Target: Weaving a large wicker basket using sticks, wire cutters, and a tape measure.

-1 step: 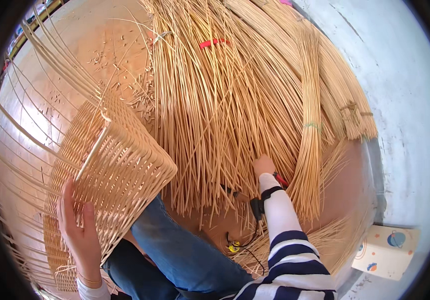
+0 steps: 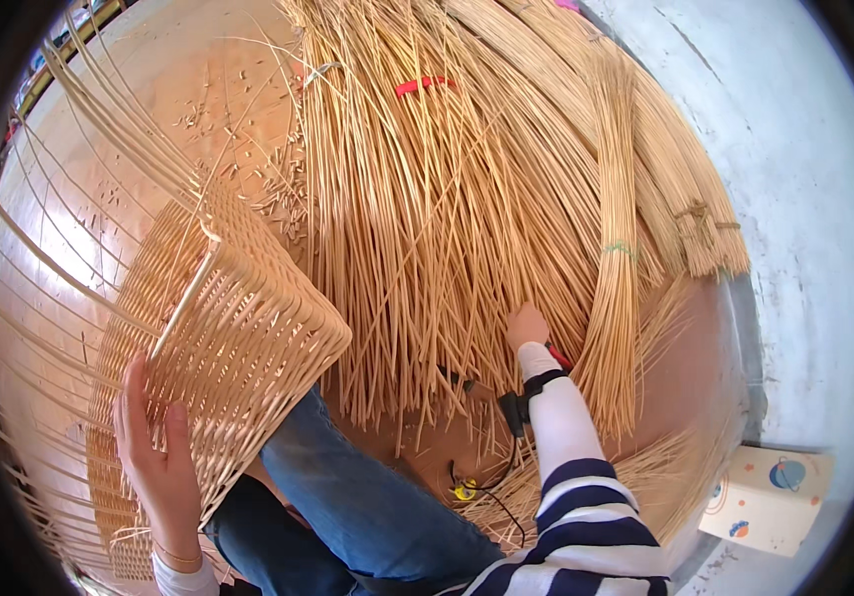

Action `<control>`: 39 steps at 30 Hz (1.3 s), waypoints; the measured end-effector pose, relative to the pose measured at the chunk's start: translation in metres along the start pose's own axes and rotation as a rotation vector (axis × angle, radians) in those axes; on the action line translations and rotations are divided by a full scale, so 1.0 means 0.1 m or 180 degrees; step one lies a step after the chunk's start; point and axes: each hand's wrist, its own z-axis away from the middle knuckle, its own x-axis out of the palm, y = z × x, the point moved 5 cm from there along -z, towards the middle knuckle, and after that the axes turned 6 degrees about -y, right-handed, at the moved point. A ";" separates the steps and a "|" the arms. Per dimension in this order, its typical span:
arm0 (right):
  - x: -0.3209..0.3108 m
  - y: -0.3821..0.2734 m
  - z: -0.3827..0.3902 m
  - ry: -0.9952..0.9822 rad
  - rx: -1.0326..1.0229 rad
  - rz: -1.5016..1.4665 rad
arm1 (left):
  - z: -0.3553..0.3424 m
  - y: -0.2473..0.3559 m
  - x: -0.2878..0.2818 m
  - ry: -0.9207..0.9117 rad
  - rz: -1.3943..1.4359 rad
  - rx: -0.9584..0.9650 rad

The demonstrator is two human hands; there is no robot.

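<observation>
The woven basket (image 2: 238, 348) is held tilted at the left side of the floor (image 2: 690, 343), its lower part set against the bent leg (image 2: 347, 467), presumably so that some of the weight is borne there. By the left hand (image 2: 163, 467) the basket is steadied rather than clasped: the fingers are laid nearly straight along the weave, the thumb is parted from them, and the grip is left wide. The long unwoven stakes (image 2: 59, 283) are pointed away toward the floor's left edge, where, it seems, they are not leaned on.

The right hand (image 2: 527, 325) is stretched to the near ends of the loose rods (image 2: 397, 248). Its fingers are curled in, but their tips are hidden, so whether any rod is gripped cannot be told. These rods are fanned out toward the leg, probably so that single ones can be reached. Beside them, toward the floor's right edge, a slim bundle (image 2: 621, 179) is bound with a green tie (image 2: 620, 248), likely to hold its rods together. Short offcuts (image 2: 288, 189) are scattered beyond the basket, left of the loose rods.
</observation>
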 end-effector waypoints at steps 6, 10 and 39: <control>-1.04 -0.04 -0.25 0.0152 -0.0736 -0.1054 | 0.06 -0.06 -0.03 -0.0148 -0.0117 0.0260; -1.42 -0.28 -0.13 -0.1623 -0.0341 -0.2841 | 0.28 -0.02 -0.14 0.0465 -0.0628 0.0462; -2.05 -1.26 1.68 -0.2768 -0.0947 -0.4306 | 1.01 0.89 0.94 -0.1590 0.1801 0.1270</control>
